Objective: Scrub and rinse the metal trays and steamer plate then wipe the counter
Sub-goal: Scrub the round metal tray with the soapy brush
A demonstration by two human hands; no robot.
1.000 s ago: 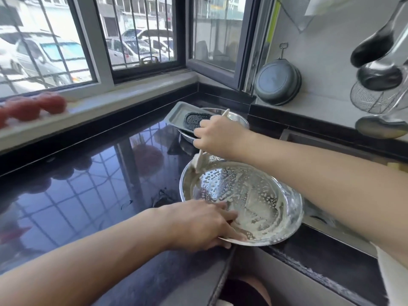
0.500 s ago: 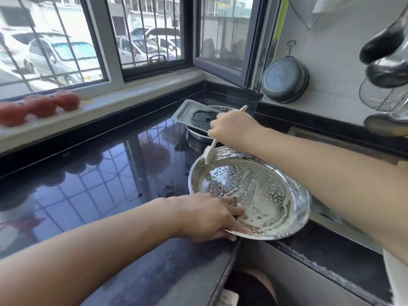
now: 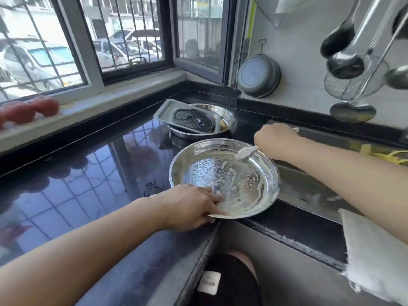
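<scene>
One round tray (image 3: 223, 175) sits at the table (image 3: 72, 180) edge beside the sink (image 3: 309, 191), smeared with white paste and beaded water. Left hand (image 3: 187, 206) grips its near rim, fingers (image 3: 215, 198) spread inside, thumb beneath. Right hand (image 3: 274, 139) holds one small brush (image 3: 246, 152), fingers curled round the handle, head touching the tray's far wall. Behind: one bowl (image 3: 227, 120) carrying one rectangular tray (image 3: 164, 111) with one perforated plate (image 3: 193, 118) in it. Three tomatoes (image 3: 45, 106) on the sill, possibly more out of frame. One pan (image 3: 258, 76) and one strainer (image 3: 340, 86) against the wall.
</scene>
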